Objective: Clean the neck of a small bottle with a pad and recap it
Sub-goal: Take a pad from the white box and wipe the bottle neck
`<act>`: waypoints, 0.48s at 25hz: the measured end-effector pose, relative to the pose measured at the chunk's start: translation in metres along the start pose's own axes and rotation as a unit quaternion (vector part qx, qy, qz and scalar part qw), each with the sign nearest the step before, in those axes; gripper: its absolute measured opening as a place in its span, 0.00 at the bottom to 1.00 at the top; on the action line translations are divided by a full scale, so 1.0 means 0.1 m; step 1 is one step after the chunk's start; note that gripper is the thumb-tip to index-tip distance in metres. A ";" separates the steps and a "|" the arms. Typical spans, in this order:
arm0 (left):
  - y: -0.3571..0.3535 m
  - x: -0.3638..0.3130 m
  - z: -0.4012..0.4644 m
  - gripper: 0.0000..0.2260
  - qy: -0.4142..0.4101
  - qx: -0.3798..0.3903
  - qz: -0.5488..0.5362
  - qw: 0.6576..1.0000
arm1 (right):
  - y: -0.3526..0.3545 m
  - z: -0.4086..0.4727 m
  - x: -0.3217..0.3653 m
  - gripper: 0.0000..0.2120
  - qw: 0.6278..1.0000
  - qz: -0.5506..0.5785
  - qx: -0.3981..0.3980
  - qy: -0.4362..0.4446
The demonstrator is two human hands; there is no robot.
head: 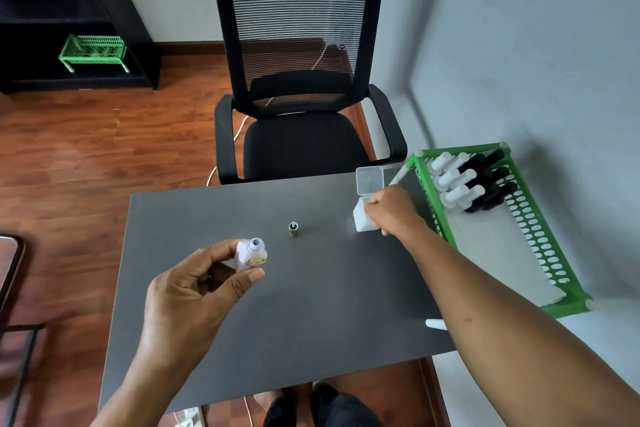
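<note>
My left hand (194,291) holds a small pale bottle (250,254) with a gold emblem above the grey table (242,340); its neck is bare and points up. The bottle's small metallic cap (293,228) stands on the table, apart from the bottle. My right hand (393,210) reaches into a small clear plastic box (360,218) of white pads at the table's far right; the box's hinged lid (369,179) stands up. The fingertips are curled at the box's mouth, and whether they pinch a pad is hidden.
A green plastic rack (540,239) with several white and black small bottles lies at the right, over the table's edge. A black mesh office chair (298,87) stands behind the table. A white peg (434,323) shows beside my right forearm.
</note>
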State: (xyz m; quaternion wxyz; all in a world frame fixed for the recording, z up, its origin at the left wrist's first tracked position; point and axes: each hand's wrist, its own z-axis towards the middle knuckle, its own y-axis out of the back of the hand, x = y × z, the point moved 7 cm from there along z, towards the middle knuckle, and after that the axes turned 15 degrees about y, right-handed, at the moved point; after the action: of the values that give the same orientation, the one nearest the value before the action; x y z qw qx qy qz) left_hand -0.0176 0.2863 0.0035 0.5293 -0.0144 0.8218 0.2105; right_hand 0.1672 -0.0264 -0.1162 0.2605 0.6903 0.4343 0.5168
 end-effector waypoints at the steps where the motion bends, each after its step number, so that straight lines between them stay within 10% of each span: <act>1: 0.01 0.01 0.00 0.14 0.001 0.000 -0.002 1.000 | 0.00 -0.01 -0.01 0.13 1.000 0.003 -0.007 0.001; 12: -0.01 -0.01 -0.03 0.15 -0.002 0.006 0.007 1.000 | -0.04 -0.01 -0.13 0.11 0.996 0.084 -0.009 -0.003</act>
State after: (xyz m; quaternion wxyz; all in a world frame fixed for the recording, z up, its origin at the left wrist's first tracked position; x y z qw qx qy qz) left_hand -0.0194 0.2845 0.0047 0.5296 -0.0046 0.8220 0.2093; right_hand 0.1636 -0.0356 -0.1256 0.2236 0.7232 0.3691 0.5392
